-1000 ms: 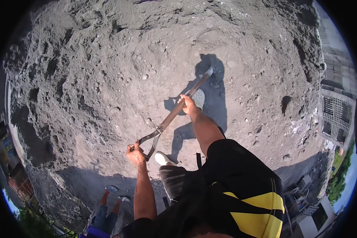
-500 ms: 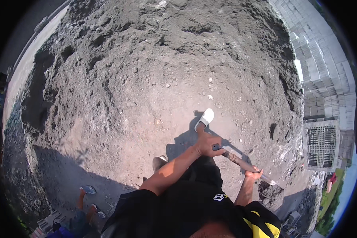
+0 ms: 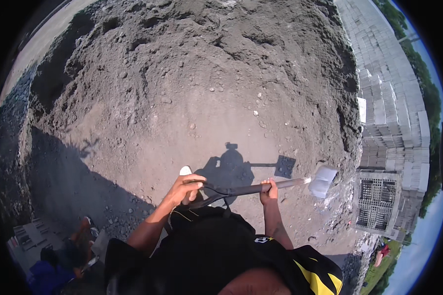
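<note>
I hold a shovel [image 3: 241,189] level across the front of my body. My left hand [image 3: 182,189] is closed on the grip at the dark handle's end. Further along the shaft, my right hand [image 3: 269,191] wraps round it. The pale metal blade [image 3: 323,181] is off to my right, over the earth, and no heap of soil shows on it. Beneath the shovel, the toe of a white shoe [image 3: 185,171] shows beside my left hand.
A steep bank of grey earth [image 3: 192,64] with loose stones curves round ahead. Stacked grey blocks [image 3: 389,113] and a grid-like frame [image 3: 377,199] stand at the right. Another person in blue [image 3: 51,268] is low at the left. My shadow [image 3: 229,169] falls on the ground ahead.
The shovel has swung from slanting down at the lower right to lying level, its blade now farther forward. Both hands have moved left, still holding it. The dark soil by the blade no longer shows.
</note>
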`<state>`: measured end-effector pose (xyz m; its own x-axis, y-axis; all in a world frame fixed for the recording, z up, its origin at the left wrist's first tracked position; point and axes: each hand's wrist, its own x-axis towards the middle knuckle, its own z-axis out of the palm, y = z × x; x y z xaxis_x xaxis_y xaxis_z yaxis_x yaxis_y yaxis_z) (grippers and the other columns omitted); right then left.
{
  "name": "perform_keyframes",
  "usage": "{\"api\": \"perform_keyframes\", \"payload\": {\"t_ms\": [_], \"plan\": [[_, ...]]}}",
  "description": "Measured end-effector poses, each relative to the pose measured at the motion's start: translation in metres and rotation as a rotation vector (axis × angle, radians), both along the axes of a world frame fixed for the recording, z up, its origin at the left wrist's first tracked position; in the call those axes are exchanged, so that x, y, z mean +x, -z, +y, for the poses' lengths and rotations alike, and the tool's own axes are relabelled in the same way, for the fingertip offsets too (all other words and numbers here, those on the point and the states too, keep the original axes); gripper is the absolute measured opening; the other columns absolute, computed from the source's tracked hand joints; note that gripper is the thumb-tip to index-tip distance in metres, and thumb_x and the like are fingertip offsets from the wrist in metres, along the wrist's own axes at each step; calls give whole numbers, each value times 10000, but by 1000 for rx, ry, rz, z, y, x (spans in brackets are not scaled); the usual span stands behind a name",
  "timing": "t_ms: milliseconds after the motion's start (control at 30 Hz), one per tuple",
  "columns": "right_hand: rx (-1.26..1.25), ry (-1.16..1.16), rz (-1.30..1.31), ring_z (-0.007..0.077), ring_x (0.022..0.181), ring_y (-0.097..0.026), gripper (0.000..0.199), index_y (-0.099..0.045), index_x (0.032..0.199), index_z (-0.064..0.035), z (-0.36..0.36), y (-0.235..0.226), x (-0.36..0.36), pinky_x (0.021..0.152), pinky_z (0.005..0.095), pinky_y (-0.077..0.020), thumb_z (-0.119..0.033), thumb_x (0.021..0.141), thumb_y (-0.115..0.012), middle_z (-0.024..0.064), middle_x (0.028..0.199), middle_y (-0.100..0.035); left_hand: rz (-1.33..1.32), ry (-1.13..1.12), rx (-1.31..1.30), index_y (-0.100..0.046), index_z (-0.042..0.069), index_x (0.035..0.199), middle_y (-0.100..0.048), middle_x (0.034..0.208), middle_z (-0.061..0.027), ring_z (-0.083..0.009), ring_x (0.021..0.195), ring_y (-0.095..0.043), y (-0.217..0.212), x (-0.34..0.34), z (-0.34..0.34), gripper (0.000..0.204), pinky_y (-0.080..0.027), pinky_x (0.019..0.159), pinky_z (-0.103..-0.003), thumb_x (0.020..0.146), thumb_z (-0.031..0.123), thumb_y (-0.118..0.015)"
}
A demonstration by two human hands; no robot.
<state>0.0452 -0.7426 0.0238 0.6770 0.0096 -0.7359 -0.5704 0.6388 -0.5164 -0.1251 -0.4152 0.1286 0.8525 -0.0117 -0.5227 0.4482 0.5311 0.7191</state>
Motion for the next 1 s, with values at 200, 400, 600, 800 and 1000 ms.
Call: {"api": "perform_keyframes", "payload": {"t_ms": [200, 400, 600, 800, 1000], "plan": [[3, -523, 294, 171, 562, -496, 123, -479, 747, -56, 175, 106, -25, 540, 302, -461, -121, 797, -571, 45, 625, -480, 493, -938, -208, -531, -24, 1057, -403, 493, -43, -142, 398, -386, 30, -96, -63, 318, -355, 405, -288, 793, 152, -556], [-298, -858, 296, 177, 533, -510, 138, -494, 783, -19, 283, 224, -27, 476, 306, -459, -134, 810, -564, 60, 631, -490, 554, -1361, -369, -535, 44, 976, -351, 480, -10, -138, 391, -363, 137, -67, -61, 240, -336, 390, -288, 806, 213, -532], [-457, -1311, 27, 183, 538, -531, 355, -501, 841, -11, 299, 234, -6, 483, 315, -456, -363, 866, -461, 81, 653, -510, 471, -1426, -340, -549, 28, 917, -386, 515, -3, -101, 395, -375, 264, 15, -36, 189, -338, 367, -251, 806, 181, -541], [-683, -1354, 37, 206, 710, -563, 641, -501, 996, 14, 246, 215, 8, 648, 344, -448, -588, 835, -352, 135, 822, -543, 370, -1424, -463, -553, 15, 996, -417, 564, -19, -108, 451, -420, 317, 101, -26, 240, -355, 390, -253, 820, 177, -534], [-671, -1323, 491, 216, 677, -517, 695, -500, 1005, 0, 233, 234, 15, 606, 349, -421, -643, 813, -316, 108, 809, -520, 719, -1470, -478, -531, 24, 729, -400, 513, -28, -131, 396, -394, 305, 100, -37, 223, -329, 366, -268, 834, 218, -502]]}}
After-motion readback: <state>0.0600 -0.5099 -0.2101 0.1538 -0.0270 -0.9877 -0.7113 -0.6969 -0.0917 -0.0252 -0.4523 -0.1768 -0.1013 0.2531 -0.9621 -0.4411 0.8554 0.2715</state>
